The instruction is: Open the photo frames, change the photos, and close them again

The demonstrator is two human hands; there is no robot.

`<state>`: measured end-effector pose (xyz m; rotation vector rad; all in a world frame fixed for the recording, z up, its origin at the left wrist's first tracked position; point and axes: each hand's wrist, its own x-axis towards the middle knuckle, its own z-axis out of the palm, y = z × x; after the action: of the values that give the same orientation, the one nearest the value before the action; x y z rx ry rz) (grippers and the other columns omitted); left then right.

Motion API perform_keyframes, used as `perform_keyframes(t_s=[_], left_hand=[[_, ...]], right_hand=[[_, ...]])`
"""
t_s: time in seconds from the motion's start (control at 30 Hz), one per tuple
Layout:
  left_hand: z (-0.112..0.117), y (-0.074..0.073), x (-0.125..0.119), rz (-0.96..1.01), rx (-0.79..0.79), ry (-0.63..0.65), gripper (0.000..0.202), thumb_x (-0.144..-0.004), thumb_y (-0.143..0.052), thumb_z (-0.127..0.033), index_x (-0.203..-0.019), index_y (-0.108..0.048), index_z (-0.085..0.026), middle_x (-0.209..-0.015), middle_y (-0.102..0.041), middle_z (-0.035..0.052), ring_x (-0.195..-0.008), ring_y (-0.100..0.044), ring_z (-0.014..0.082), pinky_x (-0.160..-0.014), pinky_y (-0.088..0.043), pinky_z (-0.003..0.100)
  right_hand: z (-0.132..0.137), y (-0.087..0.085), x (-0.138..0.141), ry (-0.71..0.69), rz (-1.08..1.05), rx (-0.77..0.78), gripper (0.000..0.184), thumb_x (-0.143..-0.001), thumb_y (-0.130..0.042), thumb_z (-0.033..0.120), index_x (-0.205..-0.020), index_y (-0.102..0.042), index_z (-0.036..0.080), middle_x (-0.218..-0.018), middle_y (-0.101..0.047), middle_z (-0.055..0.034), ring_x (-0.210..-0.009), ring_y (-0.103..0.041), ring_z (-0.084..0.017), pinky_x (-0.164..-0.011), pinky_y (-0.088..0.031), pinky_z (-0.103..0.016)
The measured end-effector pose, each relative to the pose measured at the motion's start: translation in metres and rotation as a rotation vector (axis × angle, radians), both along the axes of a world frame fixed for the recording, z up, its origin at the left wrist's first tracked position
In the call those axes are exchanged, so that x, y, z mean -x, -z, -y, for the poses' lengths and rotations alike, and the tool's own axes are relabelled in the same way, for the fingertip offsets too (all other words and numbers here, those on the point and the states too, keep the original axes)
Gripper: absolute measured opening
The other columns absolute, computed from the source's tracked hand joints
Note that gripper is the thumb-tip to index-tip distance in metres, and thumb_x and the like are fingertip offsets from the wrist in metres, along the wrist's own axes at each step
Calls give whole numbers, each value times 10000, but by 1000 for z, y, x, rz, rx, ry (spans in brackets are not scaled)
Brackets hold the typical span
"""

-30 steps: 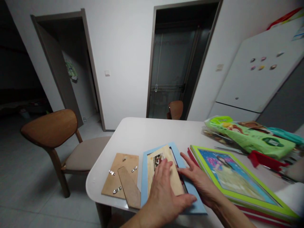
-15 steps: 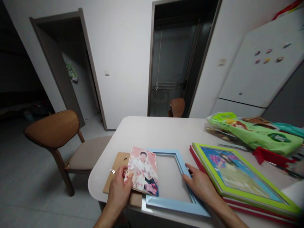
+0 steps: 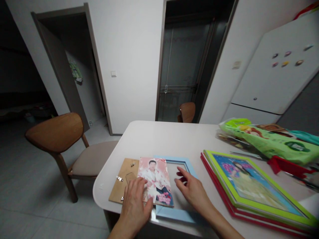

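A pink photo (image 3: 156, 179) of a person in white lies across the left side of a light blue picture frame (image 3: 174, 214) and the right part of a brown backing board (image 3: 121, 179) with metal clips. My left hand (image 3: 134, 202) rests at the photo's lower left edge, over the board, fingers stretched and thumb apart. Above the frame's opening hovers my right hand (image 3: 193, 191), thumb and fingers apart with nothing between them. It covers part of the frame's right side.
Right of the frame lie stacked red and lime green picture frames (image 3: 230, 189). Behind them are a green plastic package (image 3: 276, 137) and a red object (image 3: 286, 167). A wooden chair (image 3: 56, 132) stands left of the white table (image 3: 159, 137).
The right hand has let go of the blue frame's right side and moved left over its opening. The left hand's fingers have loosened from the photo, which has shifted slightly right and lies flatter.
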<state>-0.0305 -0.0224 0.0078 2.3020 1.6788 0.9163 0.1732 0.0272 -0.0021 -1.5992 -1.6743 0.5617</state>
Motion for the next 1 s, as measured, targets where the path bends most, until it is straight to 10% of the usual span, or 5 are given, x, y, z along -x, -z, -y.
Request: perform_keyframes(t_s=[0.17,0.37,0.6,1.0], left_hand=[[-1,8,-25,29,51,191,634,-608,-500,-157,-1225,-352,-157,-1294,-342,121,-1178,-281,302,-957,-240,487],[-16,-18,-42,601,-116,134,413,-744,-359,-98,-1137,-457,-178,-1184,-487,64,-1123,-394,188,-974,-280,370],[-9,-22,-68,1325,331,150,442,-777,-399,-267,-1189,-364,-111,-1121,-536,119,-1066,-464,231,-903,-368,366],[3,10,-52,210,214,216,458,-675,-470,-136,-1133,-463,-120,-1232,-434,137,-1155,-362,256,-984,-246,470]], right_hand=[[-1,-16,41,-124,-603,253,596,-634,-475,186,-1196,-341,41,-488,-476,72,-419,-450,-84,-418,-350,-196],[11,-44,44,-113,-761,138,554,-711,-467,387,-1188,-381,119,-891,-592,-68,-694,-567,-134,-571,-455,-244],[13,-21,12,-32,-796,264,502,-752,-335,338,-1221,-335,161,-902,-646,-83,-685,-621,-168,-529,-472,-252],[-14,-6,-32,82,-208,200,482,-692,-334,209,-1145,-443,89,-654,-659,-52,-537,-593,-175,-466,-415,-249]])
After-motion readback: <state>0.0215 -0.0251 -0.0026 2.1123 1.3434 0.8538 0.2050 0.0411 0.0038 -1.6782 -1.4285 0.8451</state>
